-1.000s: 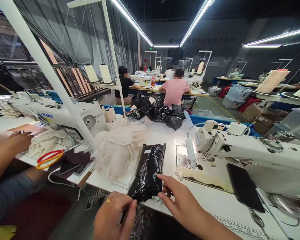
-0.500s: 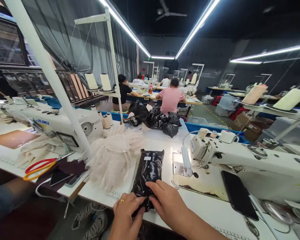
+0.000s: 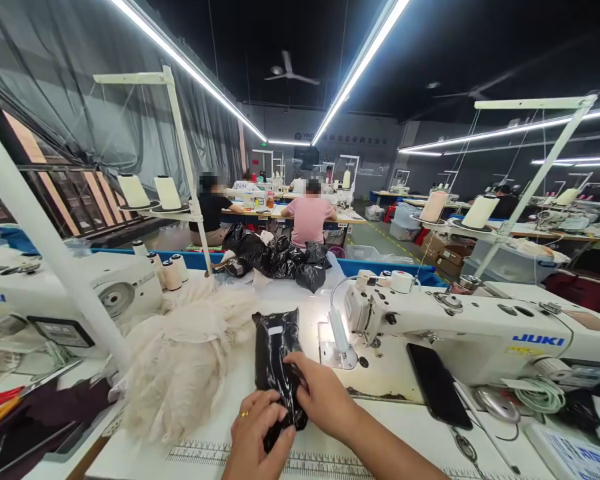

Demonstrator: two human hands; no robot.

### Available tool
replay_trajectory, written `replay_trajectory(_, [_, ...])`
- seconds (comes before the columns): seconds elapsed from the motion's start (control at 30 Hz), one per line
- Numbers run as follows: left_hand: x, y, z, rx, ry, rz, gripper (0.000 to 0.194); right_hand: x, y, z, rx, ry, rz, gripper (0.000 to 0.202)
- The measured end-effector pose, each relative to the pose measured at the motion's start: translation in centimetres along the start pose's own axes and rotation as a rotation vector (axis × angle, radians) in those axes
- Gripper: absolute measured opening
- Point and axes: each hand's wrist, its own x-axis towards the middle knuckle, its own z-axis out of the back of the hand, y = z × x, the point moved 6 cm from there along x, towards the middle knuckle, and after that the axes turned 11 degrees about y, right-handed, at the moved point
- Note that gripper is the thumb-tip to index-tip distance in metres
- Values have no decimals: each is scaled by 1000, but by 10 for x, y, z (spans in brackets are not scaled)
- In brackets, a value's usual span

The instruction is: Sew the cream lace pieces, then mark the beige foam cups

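A glossy black plastic package (image 3: 276, 340) with a small white label lies on the white sewing table in front of me. My left hand (image 3: 260, 427), with a gold ring, has its fingers curled over the near left end of the package. My right hand (image 3: 325, 393) grips its near right side, thumb and index finger pressing the plastic. The package's near end is partly hidden under my fingers. Left of it sits a heap of cream sheer fabric (image 3: 180, 373). To the right stands a white sewing machine (image 3: 460, 320) with its lamp lit.
A black phone (image 3: 437, 383) lies by the sewing machine. Printed ruler tape (image 3: 200, 453) runs along the table's front edge. Red and orange scissors (image 3: 3, 407) rest at left. Several black bags (image 3: 280, 257) are piled behind the table. Co-workers sit further back, one in pink (image 3: 311, 220).
My view has swung to the right, so surrounding things sit further left. Both hands stay on the package; my left fingers now lie further over its top.
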Motion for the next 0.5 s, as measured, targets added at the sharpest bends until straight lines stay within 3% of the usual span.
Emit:
replay_trajectory(0.1, [3, -2, 4, -95, -16, 101, 29, -20, -2, 11, 4, 44, -24, 46])
replay_trajectory(0.2, [3, -9, 5, -164, -21, 114, 29, -37, 0, 16, -65, 65, -2, 17])
replay_trajectory(0.27, [3, -13, 2, -185, -6, 117, 29, -40, 0, 13, -163, 65, 13, 9])
replay_trajectory(0.5, [4, -18, -2, -185, 3, 93, 23, -24, 0, -10, -464, 23, 74, 20])
